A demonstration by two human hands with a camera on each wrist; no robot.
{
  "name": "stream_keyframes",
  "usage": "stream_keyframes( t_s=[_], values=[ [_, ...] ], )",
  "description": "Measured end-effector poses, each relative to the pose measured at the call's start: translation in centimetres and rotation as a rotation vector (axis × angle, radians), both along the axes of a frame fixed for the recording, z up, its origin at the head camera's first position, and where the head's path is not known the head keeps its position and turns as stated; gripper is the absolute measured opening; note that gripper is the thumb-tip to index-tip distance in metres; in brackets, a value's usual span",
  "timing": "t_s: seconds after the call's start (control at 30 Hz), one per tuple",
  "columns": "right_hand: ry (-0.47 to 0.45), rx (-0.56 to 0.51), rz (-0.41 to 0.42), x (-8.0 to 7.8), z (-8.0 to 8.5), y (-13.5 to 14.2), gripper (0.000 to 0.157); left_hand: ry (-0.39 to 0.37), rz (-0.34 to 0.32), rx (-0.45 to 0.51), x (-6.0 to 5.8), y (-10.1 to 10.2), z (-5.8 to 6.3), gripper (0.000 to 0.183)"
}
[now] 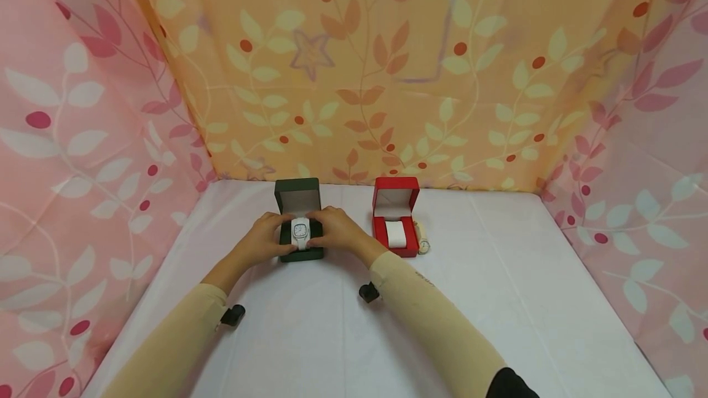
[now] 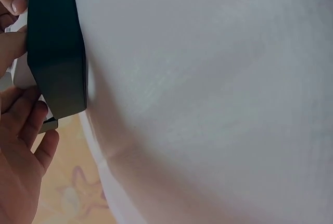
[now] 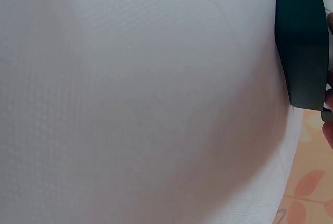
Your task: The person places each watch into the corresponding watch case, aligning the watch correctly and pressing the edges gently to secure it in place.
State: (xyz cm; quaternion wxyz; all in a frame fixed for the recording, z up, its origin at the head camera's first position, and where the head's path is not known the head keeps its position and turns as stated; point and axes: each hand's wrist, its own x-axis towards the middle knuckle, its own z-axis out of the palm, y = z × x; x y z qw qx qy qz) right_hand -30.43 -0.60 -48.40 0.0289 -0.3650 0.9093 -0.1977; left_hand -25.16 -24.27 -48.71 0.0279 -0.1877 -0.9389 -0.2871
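Observation:
A white wristwatch [image 1: 300, 232] with a squarish face sits in the lower part of an open green watch box [image 1: 301, 255], whose lid stands up at the back. From the left side, my left hand [image 1: 260, 239] pinches the watch between thumb and fingers. My right hand [image 1: 340, 232] does the same from the right. In the left wrist view, fingers [image 2: 26, 117] of the left hand reach over the side of the green box [image 2: 57, 52]. The right wrist view has the box [image 3: 302, 41] at its right edge, with most of the hand out of frame.
To the right stands an open red watch box [image 1: 396, 183] with a white cushion [image 1: 395, 234] inside. A cream-strapped watch [image 1: 423, 244] lies against its right side. White cloth [image 1: 498, 300] covers the table, and patterned fabric [image 1: 354, 66] hangs behind and on both sides.

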Motion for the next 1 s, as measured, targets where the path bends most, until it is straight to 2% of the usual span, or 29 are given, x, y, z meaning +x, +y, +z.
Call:
stream_keyframes(
  t_s=[0.33,0.5,1.0],
  values=[
    [0.032,-0.009,0.016,0.27,-0.26,-0.04,0.061,-0.015,0.017,0.038,0.11,0.33,-0.67,0.069],
    [0.039,-0.006,0.011,0.45,-0.27,-0.13,0.06,-0.021,0.036,0.048,0.23,0.48,-0.56,0.068],
    [0.089,-0.013,-0.033,0.85,-0.02,-0.17,0.058,-0.025,0.055,-0.011,0.33,0.94,-0.09,0.067]
  ],
)
